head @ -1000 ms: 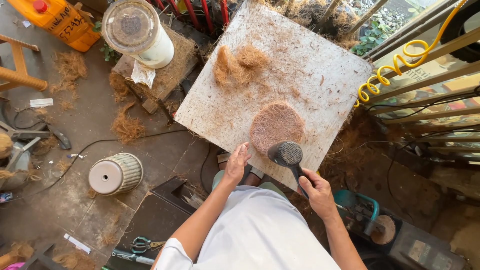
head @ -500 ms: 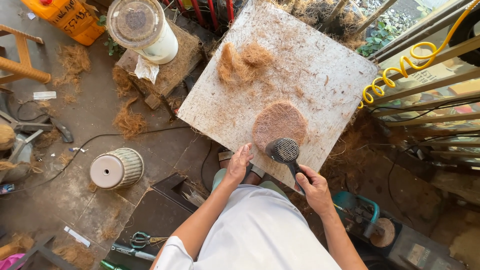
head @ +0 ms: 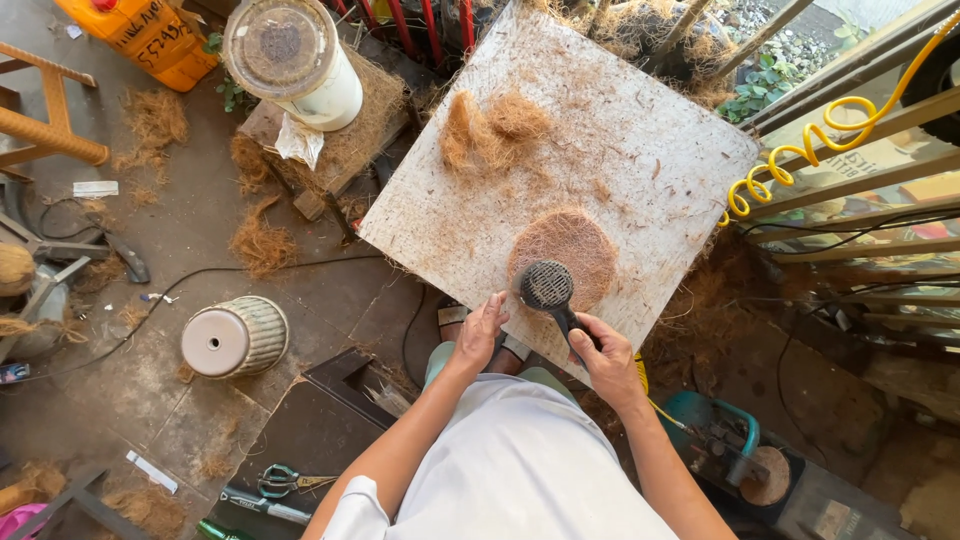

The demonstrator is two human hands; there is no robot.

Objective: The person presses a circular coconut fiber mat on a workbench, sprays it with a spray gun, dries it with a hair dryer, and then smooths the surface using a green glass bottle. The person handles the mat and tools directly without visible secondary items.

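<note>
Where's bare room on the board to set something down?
Free: the board's far right stretch, between the loose fibre pile and the right edge, and the left strip near the corner. Crowded: the near edge, where the round fibre disc, left hand and right hand with the dryer sit.

Black round brush point(head: 548, 285) over flat brown fibre disc point(head: 572, 243)

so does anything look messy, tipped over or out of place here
Yes. A ribbed white pot lies tipped on its side on the floor, and loose brown fibre tufts are strewn across the concrete. Scissors lie on the floor too. The round fibre disc sits flat on the board.
</note>
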